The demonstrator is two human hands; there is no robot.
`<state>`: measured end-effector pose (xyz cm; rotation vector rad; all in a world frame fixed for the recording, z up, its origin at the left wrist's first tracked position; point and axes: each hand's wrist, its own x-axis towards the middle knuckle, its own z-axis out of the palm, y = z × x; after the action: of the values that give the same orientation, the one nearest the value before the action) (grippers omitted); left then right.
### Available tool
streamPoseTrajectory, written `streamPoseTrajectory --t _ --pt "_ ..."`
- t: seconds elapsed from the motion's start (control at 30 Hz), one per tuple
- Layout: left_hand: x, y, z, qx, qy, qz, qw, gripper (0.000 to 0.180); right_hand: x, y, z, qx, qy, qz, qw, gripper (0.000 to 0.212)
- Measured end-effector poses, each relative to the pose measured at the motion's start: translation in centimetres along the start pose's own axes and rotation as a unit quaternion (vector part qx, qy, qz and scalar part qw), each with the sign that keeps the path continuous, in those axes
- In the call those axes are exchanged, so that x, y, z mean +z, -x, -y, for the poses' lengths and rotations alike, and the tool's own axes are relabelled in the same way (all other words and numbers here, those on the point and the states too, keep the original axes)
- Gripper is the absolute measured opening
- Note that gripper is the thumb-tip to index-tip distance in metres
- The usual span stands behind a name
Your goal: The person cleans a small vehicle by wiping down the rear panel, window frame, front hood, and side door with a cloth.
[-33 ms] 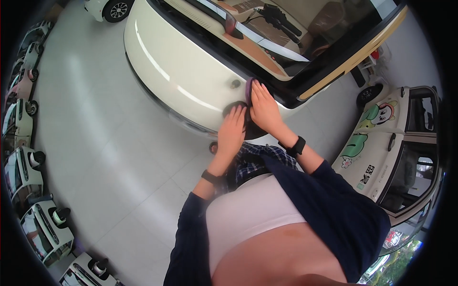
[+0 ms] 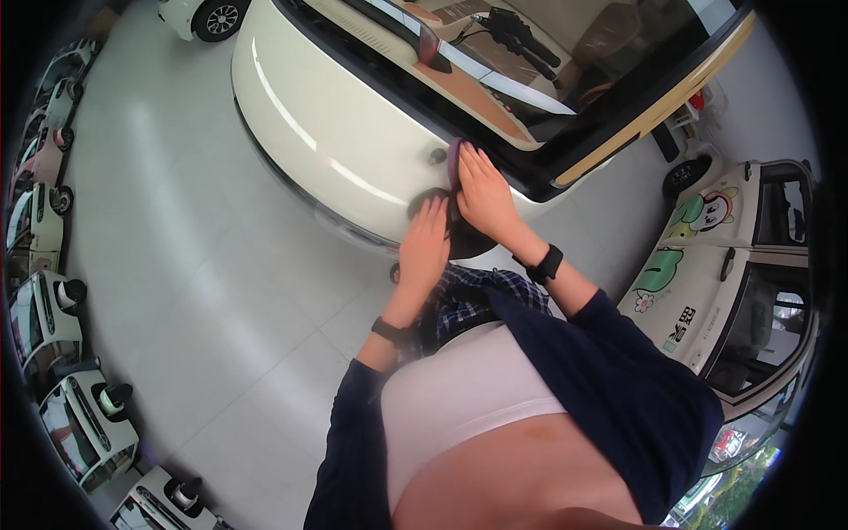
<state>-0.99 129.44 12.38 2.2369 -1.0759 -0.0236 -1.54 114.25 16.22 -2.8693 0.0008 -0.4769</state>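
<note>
A cream-coloured small car [image 2: 336, 132] fills the upper middle, its rounded corner close in front of me. My right hand [image 2: 482, 190] presses a flat purple pad [image 2: 453, 159] against the body below the dark windscreen border, fingers stretched along it. To the left of the pad is a small round knob-like spot [image 2: 437, 156] on the bodywork. Lower down, my left hand [image 2: 426, 240] lies with its fingers out flat on a dark round part [image 2: 422, 203] of the car, probably a lamp. The fingers hide part of it.
At right stands another cream car [image 2: 680, 274] with cartoon decals. A row of small cars [image 2: 44, 305] lines the left rim. A white car's wheel [image 2: 219, 19] shows at the top left. Grey tiled floor [image 2: 194, 291] stretches between them.
My right hand and the purple pad have shifted slightly to the left and up across the bodywork. My left hand has moved a little left.
</note>
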Motion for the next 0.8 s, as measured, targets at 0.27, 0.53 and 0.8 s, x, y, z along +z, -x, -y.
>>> streamPoseTrajectory --t 0.27,0.53,0.8 --pt "-0.8 0.9 1.0 -0.091 -0.014 -0.032 0.995 0.056 2.3 -3.8 0.5 -0.064 -0.062 -0.001 0.996 0.049" --pt "0.3 -0.5 -1.5 0.12 0.002 0.059 0.991 0.058 -2.2 5.7 0.8 0.0 0.046 0.028 0.999 0.045" --pt "1.2 -0.6 1.1 0.147 0.056 0.105 0.982 0.054 -1.3 4.6 2.7 0.074 -0.006 0.009 0.997 0.046"
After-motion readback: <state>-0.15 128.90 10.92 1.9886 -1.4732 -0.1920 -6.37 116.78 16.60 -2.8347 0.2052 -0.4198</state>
